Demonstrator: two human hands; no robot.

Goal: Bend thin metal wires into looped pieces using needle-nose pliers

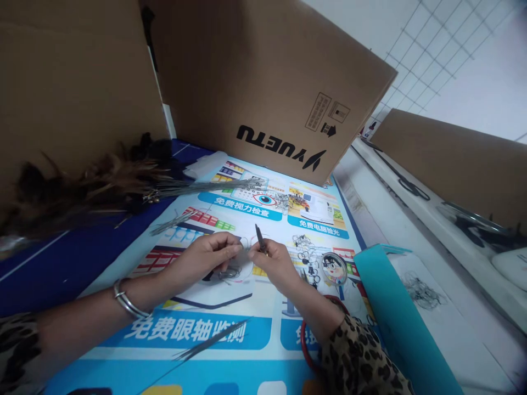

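Near the middle of the printed sheet, my left hand [212, 255] is closed, its thumb and forefinger pinching a thin wire loop [244, 243]. Close by on its right, my right hand [274, 260] is closed around a small dark pointed tool [259, 237] whose tip sticks up; its exact kind is hard to make out. The fingertips of both hands almost meet at the loop. Beneath them lie coiled thin wires [233, 272], partly hidden by my left hand. Small dark rings and wire loops [304, 249] are scattered right of my right hand.
Wire bundles lie behind [218, 186], left [168, 224] and in front [214, 340]. A round clear dish [334, 269] and a red handle [307, 345] are at right, beside a teal box [407, 329]. Brown feathers [94, 184] lie left. Cardboard [267, 71] walls the back.
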